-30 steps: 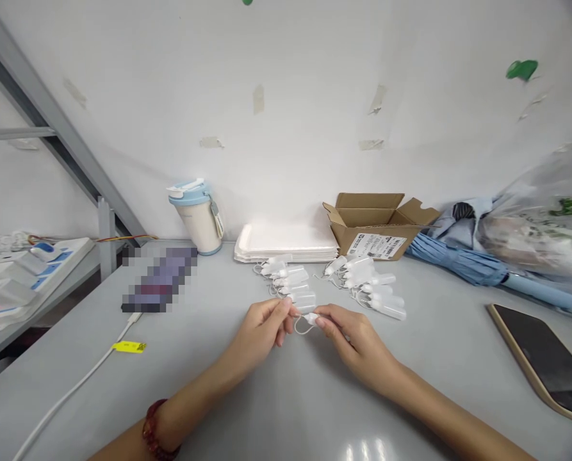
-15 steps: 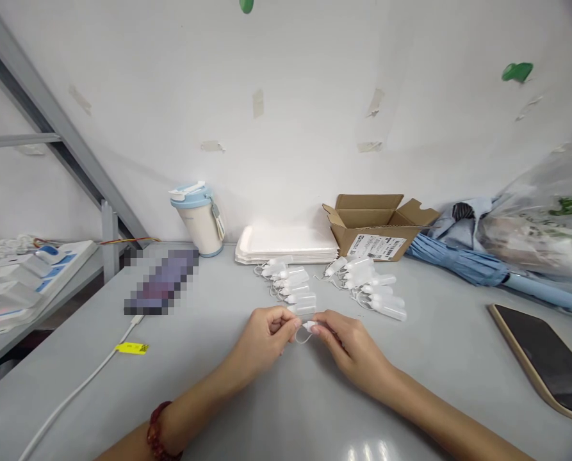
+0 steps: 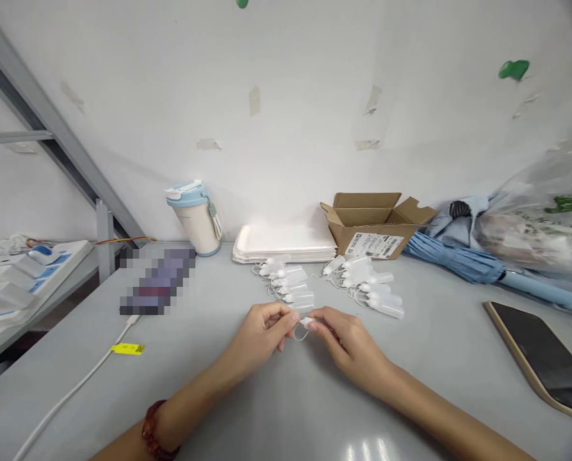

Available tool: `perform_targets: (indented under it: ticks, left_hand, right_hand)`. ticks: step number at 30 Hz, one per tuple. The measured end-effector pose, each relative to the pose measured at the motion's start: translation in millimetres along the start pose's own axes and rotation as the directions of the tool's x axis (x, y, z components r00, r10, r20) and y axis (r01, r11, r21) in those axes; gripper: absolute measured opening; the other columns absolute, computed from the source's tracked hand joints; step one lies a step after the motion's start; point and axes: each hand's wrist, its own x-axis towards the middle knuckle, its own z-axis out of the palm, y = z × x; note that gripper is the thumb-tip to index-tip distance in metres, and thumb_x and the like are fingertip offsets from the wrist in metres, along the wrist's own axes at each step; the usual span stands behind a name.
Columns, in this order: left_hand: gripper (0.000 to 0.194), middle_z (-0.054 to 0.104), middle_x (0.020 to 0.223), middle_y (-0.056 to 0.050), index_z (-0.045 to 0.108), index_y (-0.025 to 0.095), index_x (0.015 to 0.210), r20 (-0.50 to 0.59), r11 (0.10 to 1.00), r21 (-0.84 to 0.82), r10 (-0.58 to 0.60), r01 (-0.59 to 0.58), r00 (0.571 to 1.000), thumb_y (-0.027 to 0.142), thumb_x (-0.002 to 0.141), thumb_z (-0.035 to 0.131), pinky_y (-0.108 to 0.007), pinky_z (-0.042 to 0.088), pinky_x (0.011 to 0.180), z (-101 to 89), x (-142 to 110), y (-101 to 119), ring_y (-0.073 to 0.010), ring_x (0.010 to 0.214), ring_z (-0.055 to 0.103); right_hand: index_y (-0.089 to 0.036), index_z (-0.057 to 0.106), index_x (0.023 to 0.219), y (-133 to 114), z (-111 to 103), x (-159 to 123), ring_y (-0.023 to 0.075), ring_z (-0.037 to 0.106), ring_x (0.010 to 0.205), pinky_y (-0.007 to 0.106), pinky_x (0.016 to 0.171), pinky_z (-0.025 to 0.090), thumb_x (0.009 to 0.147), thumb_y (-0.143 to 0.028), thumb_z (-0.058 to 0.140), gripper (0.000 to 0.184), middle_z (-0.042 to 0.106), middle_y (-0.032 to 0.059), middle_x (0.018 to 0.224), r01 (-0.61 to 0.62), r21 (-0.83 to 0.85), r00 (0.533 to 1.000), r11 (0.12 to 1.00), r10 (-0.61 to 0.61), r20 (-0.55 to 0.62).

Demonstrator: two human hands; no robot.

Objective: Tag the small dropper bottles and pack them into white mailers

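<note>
Between my two hands is a small plastic dropper bottle (image 3: 307, 323) with a white cap and a thin looped strap hanging below it. My right hand (image 3: 350, 339) is closed around the bottle, whose body is mostly hidden by the fingers. At its tip end, my left hand (image 3: 266, 330) pinches with thumb and forefinger; the tip itself is covered. Just beyond the hands lies a left group of similar translucent bottles (image 3: 299, 299), roughly in a column. Another group of these bottles (image 3: 382, 298) lies to the right, straps tangled on its left side.
Behind the bottles are a stack of white padded envelopes (image 3: 288, 243) and an open cardboard box (image 3: 372, 240). A tumbler (image 3: 196, 221) stands at the left, near a blurred phone (image 3: 158, 282) on a cable. At the right are a blue umbrella (image 3: 458, 259) and another phone (image 3: 540, 352).
Both hands stay together at the bottle, with only slight finger movement at its tip and cap. The whole view has shifted slightly.
</note>
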Motion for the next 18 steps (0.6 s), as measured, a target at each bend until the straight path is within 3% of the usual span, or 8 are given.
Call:
perform_targets:
  ticks: [4, 18]
  left_hand:
    - [0.027, 0.048, 0.056, 0.004, 0.056, 0.015, 0.069, 0.031, 1.000, 0.025, -0.003, 0.003, 1.000, 0.039, 0.080, 0.053, -0.020, 0.035, 0.049, -2.8, 0, 3, -0.0074, 0.047, 0.042]
    - [0.025, 0.049, 0.057, 0.003, 0.056, 0.015, 0.066, -0.019, 0.998, 0.054, 0.031, -0.030, 0.999, 0.036, 0.079, 0.053, -0.022, 0.037, 0.052, -11.5, 2, 9, -0.0085, 0.050, 0.043]
  right_hand:
    - [-0.018, 0.058, 0.087, 0, -1, 0, 0.0127, 0.055, 0.061, 0.023, 0.057, 0.041, 0.093, -0.027, 0.037, 0.023, 0.061, 0.0022, 0.072, 0.020, -0.013, 1.000, 1.000, -0.020, 0.007]
    - [-0.017, 0.055, 0.093, 3, -3, 6, 0.0139, 0.054, 0.062, 0.025, 0.056, 0.041, 0.094, -0.030, 0.036, 0.022, 0.060, 0.0041, 0.075, 0.079, -0.106, 0.997, 0.991, -0.081, -0.014]
